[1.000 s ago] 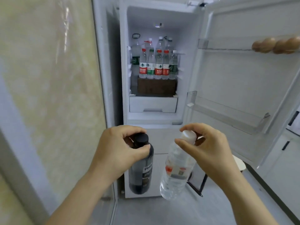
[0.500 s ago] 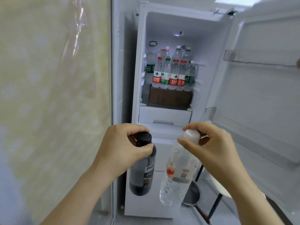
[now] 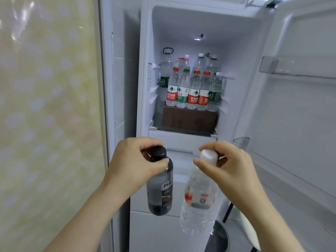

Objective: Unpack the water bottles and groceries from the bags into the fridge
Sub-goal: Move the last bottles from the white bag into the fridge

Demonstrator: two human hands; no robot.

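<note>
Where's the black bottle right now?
Head view, lower middle: the black bottle hangs from the left hand, which grips its neck, just left of the clear bottle, in front of the open fridge.

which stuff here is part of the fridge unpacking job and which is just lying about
Part of the job:
- dark bottle, held by the left hand
- clear water bottle, held by the right hand
- open fridge
- shelved water bottles

Just there:
- brown box under the shelved bottles
- patterned wall covering
- black furniture leg
</note>
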